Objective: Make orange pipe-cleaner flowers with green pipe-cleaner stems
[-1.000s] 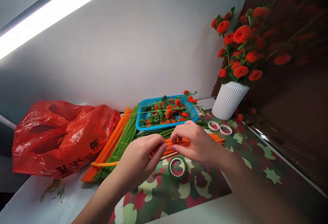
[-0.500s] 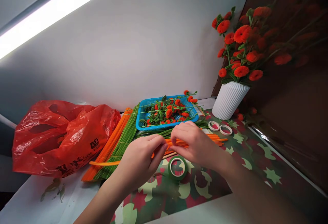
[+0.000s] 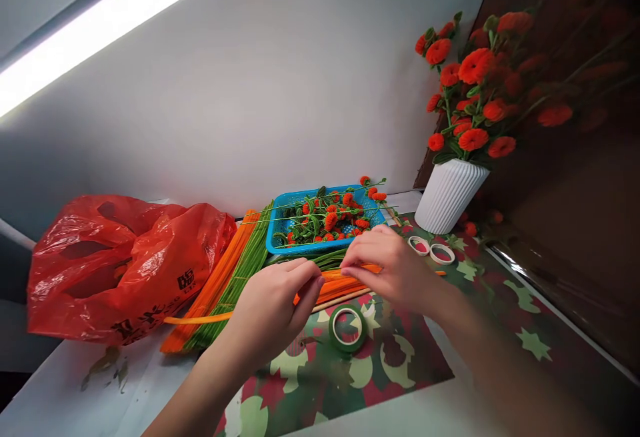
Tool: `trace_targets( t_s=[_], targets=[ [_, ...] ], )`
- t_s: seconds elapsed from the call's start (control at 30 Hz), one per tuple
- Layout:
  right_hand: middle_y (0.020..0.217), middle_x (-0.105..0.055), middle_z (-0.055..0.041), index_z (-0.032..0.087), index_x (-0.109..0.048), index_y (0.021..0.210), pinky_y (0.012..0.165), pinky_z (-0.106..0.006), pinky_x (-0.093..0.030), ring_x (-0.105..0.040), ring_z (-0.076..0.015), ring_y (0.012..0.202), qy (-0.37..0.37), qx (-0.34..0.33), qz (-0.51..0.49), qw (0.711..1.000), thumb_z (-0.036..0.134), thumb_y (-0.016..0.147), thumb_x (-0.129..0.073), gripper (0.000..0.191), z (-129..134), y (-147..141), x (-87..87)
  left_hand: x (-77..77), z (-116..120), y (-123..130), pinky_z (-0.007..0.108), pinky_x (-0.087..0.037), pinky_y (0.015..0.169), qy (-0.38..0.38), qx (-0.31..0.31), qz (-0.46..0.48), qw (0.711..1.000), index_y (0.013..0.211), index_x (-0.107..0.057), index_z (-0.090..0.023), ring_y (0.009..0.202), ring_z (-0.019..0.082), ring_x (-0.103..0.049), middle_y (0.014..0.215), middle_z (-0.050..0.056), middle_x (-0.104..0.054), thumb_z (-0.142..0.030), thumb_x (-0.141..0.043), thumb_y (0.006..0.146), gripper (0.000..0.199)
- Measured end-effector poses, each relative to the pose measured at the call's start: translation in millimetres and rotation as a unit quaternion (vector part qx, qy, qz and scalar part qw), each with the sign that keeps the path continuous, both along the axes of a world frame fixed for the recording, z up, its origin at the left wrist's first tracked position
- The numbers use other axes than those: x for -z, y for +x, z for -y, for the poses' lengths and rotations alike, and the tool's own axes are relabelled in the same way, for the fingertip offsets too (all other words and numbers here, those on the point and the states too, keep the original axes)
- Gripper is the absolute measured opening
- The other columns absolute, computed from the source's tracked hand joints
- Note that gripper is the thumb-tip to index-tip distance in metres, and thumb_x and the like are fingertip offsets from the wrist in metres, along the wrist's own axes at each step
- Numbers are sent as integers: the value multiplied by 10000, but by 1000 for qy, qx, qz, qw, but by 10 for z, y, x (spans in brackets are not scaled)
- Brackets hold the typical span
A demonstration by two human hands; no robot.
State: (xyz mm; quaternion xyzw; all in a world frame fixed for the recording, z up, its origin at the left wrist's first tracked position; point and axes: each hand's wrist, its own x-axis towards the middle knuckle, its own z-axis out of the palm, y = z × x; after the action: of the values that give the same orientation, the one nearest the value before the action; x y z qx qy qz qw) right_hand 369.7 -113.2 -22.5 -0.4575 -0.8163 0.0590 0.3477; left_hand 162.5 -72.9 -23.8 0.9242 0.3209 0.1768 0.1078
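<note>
My left hand point(image 3: 277, 297) is closed in a pinch over the table. An orange pipe cleaner point(image 3: 197, 319) runs through it, one end sticking out left past the wrist and a bit of orange showing under the fingers. My right hand point(image 3: 383, 267) is also pinched, fingertips apart from the left ones; what it holds, if anything, blends with the orange pipe cleaners point(image 3: 337, 287) lying behind. Just below the hands lies a roll of green tape point(image 3: 347, 328). Behind them a blue basket point(image 3: 294, 249) holds orange pipe-cleaner flowers point(image 3: 331, 221) with green stems.
Bundles of orange point(image 3: 220, 274) and green pipe cleaners point(image 3: 240, 284) lie at the left, beside a red plastic bag point(image 3: 120, 264). A white ribbed vase point(image 3: 447, 197) with orange flowers stands at right, near two white rings point(image 3: 443, 254). The patterned cloth point(image 3: 360, 390) covers the table.
My right hand has moved slightly right and up, widening the gap between the hands. The pipe cleaner's loose end reaches a little farther left. My left hand has barely moved.
</note>
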Motion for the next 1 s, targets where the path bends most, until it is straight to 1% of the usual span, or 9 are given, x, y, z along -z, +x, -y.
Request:
trace_targets(
  t_s=[0.1, 0.2, 0.3, 0.37, 0.47, 0.57, 0.63, 0.8, 1.0],
  targets=[
    [758, -680, -3, 191, -643, 737, 700, -278, -366, -593, -146, 706, -68, 103, 17, 992, 226, 899, -558, 187, 3, 222, -108, -11, 0, -6, 258, -352, 559, -3, -2, 11, 1000, 758, -520, -203, 607, 143, -492, 678, -11, -551, -286, -399, 949, 240],
    [538, -585, -21, 183, -590, 547, 499, -278, -291, -500, -149, 497, -207, 266, 109, 935, 351, 927, -445, 440, -18, 568, -128, -4, 7, -9, 258, -362, 566, 0, 3, 27, 1000, 774, -528, -204, 612, 143, -497, 692, -9, -563, -273, -404, 945, 223],
    [515, -564, -12, 187, -604, 558, 481, -272, -292, -508, -165, 508, -232, 338, 150, 900, 290, 812, -577, 275, -56, 865, -93, 16, 11, -5, 256, -364, 563, 8, 12, 40, 999, 783, -531, -203, 603, 138, -495, 694, -10, -568, -258, -413, 940, 205],
    [738, -653, -21, 191, -661, 752, 570, -263, -368, -580, -179, 669, -139, 305, 120, 934, 170, 726, -648, 35, -67, 902, -91, 27, 9, 2, 252, -360, 554, 13, 14, 46, 999, 781, -533, -202, 590, 135, -489, 685, -11, -565, -255, -420, 938, 201],
    [859, -656, -20, 190, -628, 814, 686, -260, -432, -596, -173, 788, -41, 178, 17, 983, 180, 750, -691, 91, -28, 637, -129, 34, 7, 8, 248, -355, 545, 19, 12, 48, 999, 764, -533, -200, 579, 132, -484, 668, -12, -559, -254, -426, 936, 210],
    [852, -646, -5, 191, -583, 824, 750, -243, -459, -596, -151, 825, -18, 15, -66, 998, 149, 757, -713, 152, 39, 189, -121, 36, 10, 8, 244, -349, 534, 25, 12, 47, 999, 747, -534, -197, 567, 128, -483, 649, -16, -551, -252, -435, 933, 218],
    [817, -633, -6, 189, -569, 845, 734, -246, -466, -580, -144, 795, 12, -41, -82, 996, 96, 793, -662, 141, 62, -39, -61, 40, 14, 7, 242, -347, 529, 27, 14, 50, 998, 738, -537, -195, 560, 124, -481, 641, -18, -548, -247, -439, 931, 223],
    [742, -602, -6, 189, -541, 785, 660, -250, -467, -556, -139, 711, 34, -49, -91, 994, 59, 824, -611, 152, 38, -158, 103, 54, 16, 9, 239, -346, 527, 24, 19, 53, 998, 716, -533, -193, 554, 119, -469, 633, -19, -540, -236, -442, 929, 235],
    [736, -594, -12, 195, -535, 785, 648, -251, -468, -533, -138, 706, 62, -64, -96, 991, 61, 859, -550, 154, 17, -137, 132, 45, 13, 14, 240, -343, 528, 27, 28, 54, 998, 720, -527, -191, 558, 114, -472, 633, -24, -535, -233, -431, 933, 237]
  ],
)
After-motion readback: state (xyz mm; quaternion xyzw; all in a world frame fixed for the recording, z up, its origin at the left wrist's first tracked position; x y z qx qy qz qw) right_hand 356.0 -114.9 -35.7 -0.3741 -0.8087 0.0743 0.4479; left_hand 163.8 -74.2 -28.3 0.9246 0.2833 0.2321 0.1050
